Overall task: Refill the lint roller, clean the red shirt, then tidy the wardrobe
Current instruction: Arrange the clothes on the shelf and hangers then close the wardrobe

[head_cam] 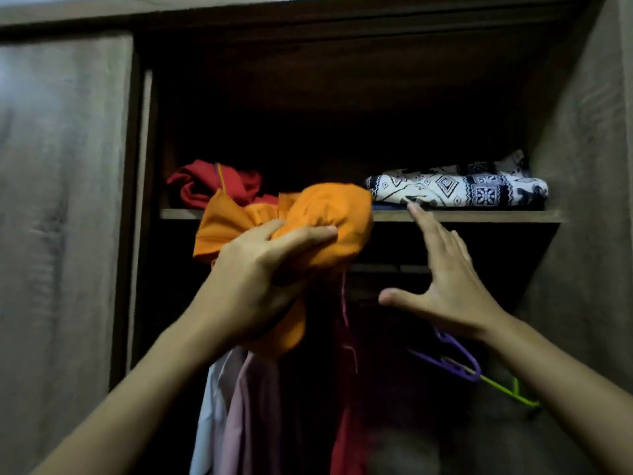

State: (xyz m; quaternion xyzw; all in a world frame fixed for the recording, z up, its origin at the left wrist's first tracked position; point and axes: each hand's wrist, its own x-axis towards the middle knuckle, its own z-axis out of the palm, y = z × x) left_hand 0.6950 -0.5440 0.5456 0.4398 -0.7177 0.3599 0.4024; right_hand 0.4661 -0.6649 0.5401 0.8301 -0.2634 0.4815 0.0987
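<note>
Wardrobe shelf point(479, 216) holds red garment point(205, 186), patterned fold point(462, 190); left hand point(253, 269) clutches orange cloth point(329, 207); right hand point(452, 286) spread.

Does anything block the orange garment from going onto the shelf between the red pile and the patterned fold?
Nothing visible does. The left hand grips the orange garment at the shelf edge, before the dark gap between red pile and patterned fold. The open right hand sits off to the right.

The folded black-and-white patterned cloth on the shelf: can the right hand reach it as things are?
Probably yes. The right hand is open, its fingertips at the shelf edge just under the patterned cloth, with nothing between them.
</note>
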